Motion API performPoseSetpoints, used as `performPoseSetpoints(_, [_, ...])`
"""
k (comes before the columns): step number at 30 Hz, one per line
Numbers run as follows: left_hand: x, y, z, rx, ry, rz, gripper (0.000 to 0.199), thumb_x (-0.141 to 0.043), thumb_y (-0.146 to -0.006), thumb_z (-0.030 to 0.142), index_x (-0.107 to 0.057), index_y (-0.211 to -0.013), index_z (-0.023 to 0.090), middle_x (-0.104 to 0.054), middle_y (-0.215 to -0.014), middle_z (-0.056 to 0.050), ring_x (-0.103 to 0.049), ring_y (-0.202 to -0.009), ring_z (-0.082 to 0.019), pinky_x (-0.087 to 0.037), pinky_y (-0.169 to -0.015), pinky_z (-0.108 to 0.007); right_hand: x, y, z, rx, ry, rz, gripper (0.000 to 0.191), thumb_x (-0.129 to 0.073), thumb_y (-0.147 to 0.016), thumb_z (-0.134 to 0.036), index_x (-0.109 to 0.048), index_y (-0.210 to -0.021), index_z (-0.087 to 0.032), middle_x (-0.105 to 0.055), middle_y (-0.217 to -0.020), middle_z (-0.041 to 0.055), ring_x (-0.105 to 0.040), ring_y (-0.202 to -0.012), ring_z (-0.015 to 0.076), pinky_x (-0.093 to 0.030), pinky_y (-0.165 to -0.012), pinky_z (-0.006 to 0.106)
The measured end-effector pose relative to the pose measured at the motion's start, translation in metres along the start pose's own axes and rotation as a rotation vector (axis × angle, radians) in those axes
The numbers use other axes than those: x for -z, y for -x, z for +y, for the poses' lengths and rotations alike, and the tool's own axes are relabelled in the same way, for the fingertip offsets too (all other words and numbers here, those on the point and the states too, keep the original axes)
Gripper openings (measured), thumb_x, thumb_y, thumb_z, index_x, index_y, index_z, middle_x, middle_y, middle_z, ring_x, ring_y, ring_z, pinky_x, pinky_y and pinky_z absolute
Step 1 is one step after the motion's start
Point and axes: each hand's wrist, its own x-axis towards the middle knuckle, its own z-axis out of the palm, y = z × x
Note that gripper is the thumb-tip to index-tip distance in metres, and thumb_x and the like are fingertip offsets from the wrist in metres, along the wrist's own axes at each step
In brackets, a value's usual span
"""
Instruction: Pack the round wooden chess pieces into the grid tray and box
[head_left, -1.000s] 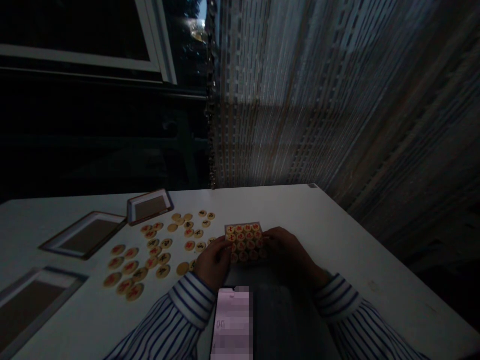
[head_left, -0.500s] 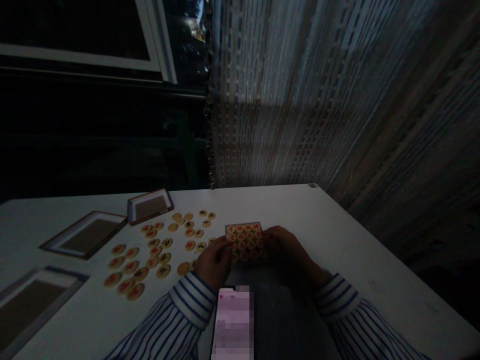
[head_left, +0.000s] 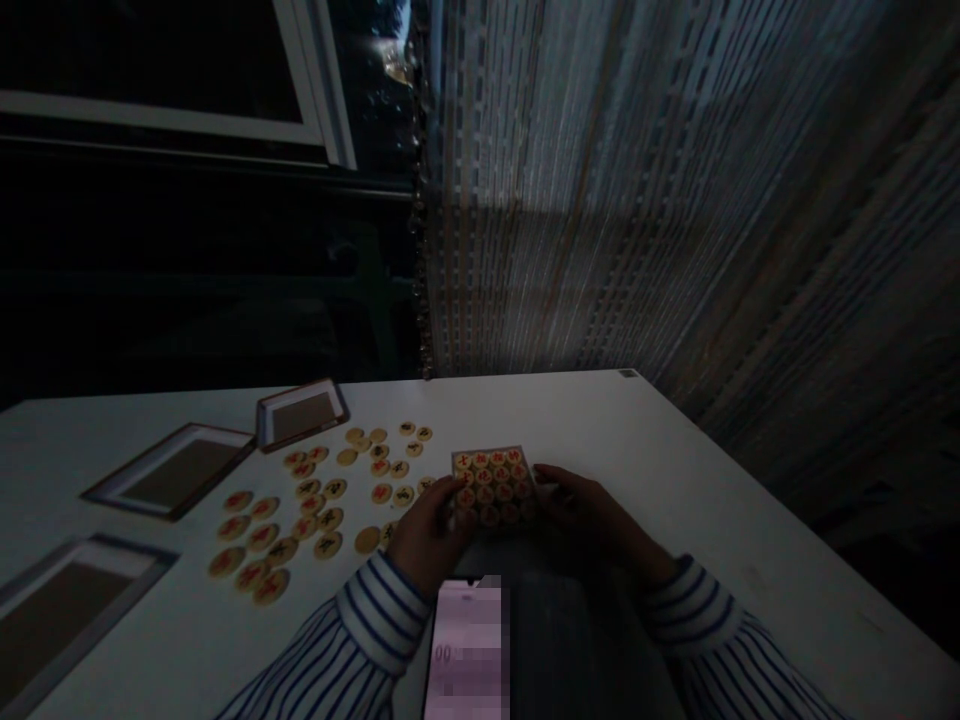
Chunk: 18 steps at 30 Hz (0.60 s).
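A shallow box of xiangqi pieces (head_left: pixel 493 486) lies in front of me, packed with rows of round wooden discs marked in red characters. My left hand (head_left: pixel 433 530) is closed on its left edge, thumb over the near left corner. Beside the right edge is my right hand (head_left: pixel 581 502), its fingers apart and the index fingertip slightly off the rim. Its lower fingers are dark, so contact there is hard to make out. Loose xiangqi pieces (head_left: pixel 307 527) are scattered to the left, some red-marked, some black-marked, some blank side up.
Three shallow framed trays stand on the white table (head_left: pixel 570 415): a far one (head_left: pixel 304 412), a middle one (head_left: pixel 180 470) and a near one (head_left: pixel 67 610). A lit phone (head_left: pixel 465 640) lies between my forearms. A string curtain (head_left: pixel 562 200) hangs behind the table.
My right hand has shifted slightly right, its index fingertip coming away from the box rim. My left thumb has moved a little to the right over the box. The loose pieces stay put.
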Motion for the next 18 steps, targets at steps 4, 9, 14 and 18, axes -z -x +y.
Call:
performPoseSetpoints(4, [-0.001, 0.003, -0.005, -0.066, -0.027, -0.067, 0.049, -0.061, -0.062, 0.021, -0.049, -0.109, 0.018, -0.058, -0.108, -0.01, -0.054, -0.101, -0.022, -0.044, -0.086, -0.04, 0.006, 0.007, -0.008, 0.009, -0.107, -0.138, 0.055, -0.054, -0.075, -0.03, -0.035, -0.125, -0.024, -0.056, -0.109, 0.0071, -0.059, -0.073, 0.0133, -0.051, -0.063, 0.028])
performPoseSetpoints(9, [0.0, 0.002, -0.015, -0.148, -0.106, -0.084, 0.053, -0.061, -0.06, 0.016, -0.046, -0.111, 0.018, -0.055, -0.112, -0.011, -0.05, -0.106, -0.025, -0.04, -0.09, -0.044, 0.008, 0.009, -0.023, 0.038, -0.132, -0.185, 0.06, -0.055, -0.072, -0.022, -0.033, -0.127, -0.024, -0.054, -0.114, 0.0077, -0.057, -0.092, 0.0186, -0.049, -0.077, 0.034])
performPoseSetpoints(14, [0.003, 0.002, -0.018, -0.192, -0.225, -0.158, 0.058, -0.057, -0.061, 0.012, -0.04, -0.117, 0.019, -0.048, -0.12, -0.012, -0.042, -0.114, -0.025, -0.036, -0.094, -0.046, 0.002, 0.005, -0.028, 0.112, -0.104, -0.147, 0.055, -0.051, -0.075, -0.017, -0.035, -0.127, -0.024, -0.053, -0.116, 0.0085, -0.052, -0.103, 0.0211, -0.044, -0.086, 0.039])
performPoseSetpoints(18, [0.005, 0.002, -0.017, -0.207, -0.263, -0.182, 0.06, -0.055, -0.062, 0.012, -0.037, -0.119, 0.019, -0.046, -0.122, -0.013, -0.041, -0.116, -0.025, -0.034, -0.095, -0.047, -0.004, 0.004, -0.021, 0.13, -0.091, -0.103, 0.054, -0.049, -0.075, -0.016, -0.034, -0.127, -0.023, -0.051, -0.118, 0.0089, -0.052, -0.103, 0.021, -0.044, -0.086, 0.04])
